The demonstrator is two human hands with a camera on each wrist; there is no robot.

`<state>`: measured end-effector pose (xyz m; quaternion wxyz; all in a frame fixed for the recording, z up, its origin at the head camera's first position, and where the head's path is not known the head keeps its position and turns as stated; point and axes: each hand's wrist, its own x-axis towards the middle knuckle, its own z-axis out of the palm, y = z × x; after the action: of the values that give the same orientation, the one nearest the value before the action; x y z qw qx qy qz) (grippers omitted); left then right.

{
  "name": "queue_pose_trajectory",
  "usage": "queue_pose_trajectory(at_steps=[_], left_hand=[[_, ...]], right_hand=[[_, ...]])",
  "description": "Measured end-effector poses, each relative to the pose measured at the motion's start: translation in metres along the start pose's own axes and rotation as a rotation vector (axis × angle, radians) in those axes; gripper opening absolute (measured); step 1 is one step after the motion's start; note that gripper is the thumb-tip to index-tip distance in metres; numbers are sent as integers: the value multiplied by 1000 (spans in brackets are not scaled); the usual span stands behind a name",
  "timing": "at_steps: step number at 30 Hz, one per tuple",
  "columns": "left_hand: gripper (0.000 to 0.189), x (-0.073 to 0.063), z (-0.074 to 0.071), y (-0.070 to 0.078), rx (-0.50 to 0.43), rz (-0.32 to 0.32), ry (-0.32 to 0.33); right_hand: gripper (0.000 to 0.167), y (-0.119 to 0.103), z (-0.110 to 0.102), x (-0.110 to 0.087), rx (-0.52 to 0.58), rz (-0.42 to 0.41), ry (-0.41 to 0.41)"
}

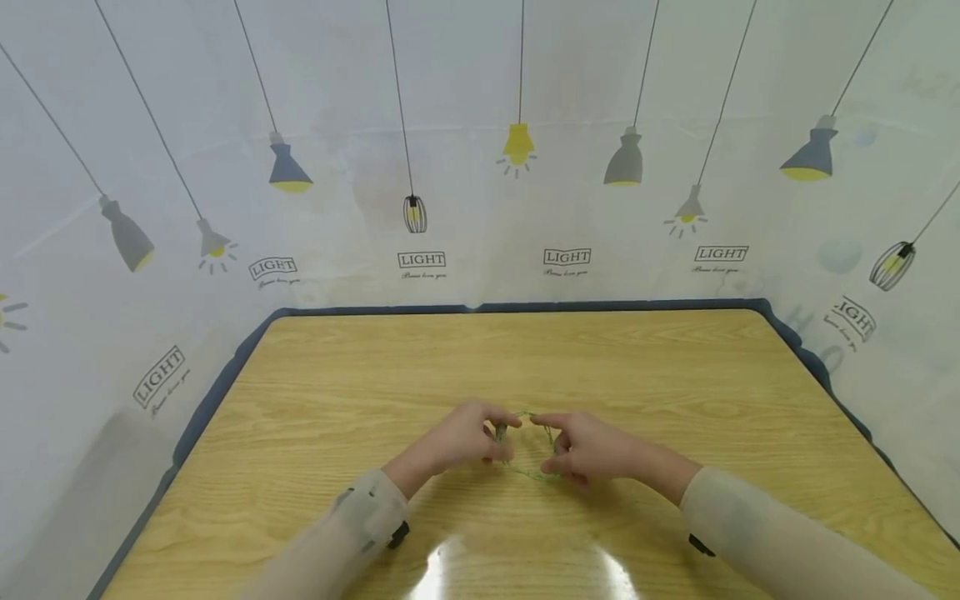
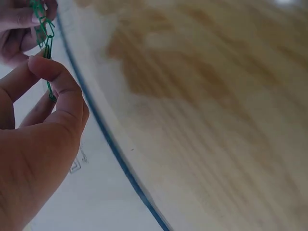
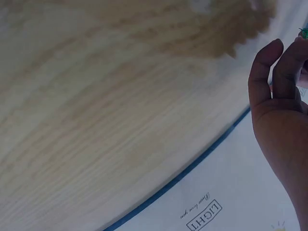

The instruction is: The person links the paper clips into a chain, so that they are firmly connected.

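Note:
A chain of linked green paper clips (image 1: 527,474) (image 2: 48,30) forms a loop between the two hands, just above the wooden table. On its left side, my left hand (image 1: 467,437) (image 2: 50,127) pinches the chain between thumb and fingers. My right hand (image 1: 598,450) (image 3: 281,91) grips the loop's opposite side, its index finger stretched toward the left hand. At the right wrist view's edge only a scrap of green chain shows, and most of that hand's grip is out of frame.
The wooden table (image 1: 480,358) has a dark blue edge (image 1: 600,305) along its back and sides. Behind it hangs a pale sheet (image 1: 480,75) printed with lamps and the word LIGHT. Two bright reflections lie on the tabletop near the front.

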<state>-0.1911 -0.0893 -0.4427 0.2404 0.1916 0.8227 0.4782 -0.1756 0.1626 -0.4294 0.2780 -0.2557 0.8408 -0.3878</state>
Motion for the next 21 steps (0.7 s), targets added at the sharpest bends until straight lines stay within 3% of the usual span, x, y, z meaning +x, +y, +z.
queue_pose_trajectory(at_steps=[5,14,17,21], left_hand=[[46,3,6,-5,88,-41,-35],[45,8,6,-4,328,-37,-77],[48,12,1,-2,418,-54,-71],[51,24,-13,-1,448,-67,-50]], right_hand=[[75,7,9,3,-52,16,16],[69,12,6,10,-276,64,77],[70,16,-1,15,-332,77,90],[68,17,-11,25,-377,73,93]])
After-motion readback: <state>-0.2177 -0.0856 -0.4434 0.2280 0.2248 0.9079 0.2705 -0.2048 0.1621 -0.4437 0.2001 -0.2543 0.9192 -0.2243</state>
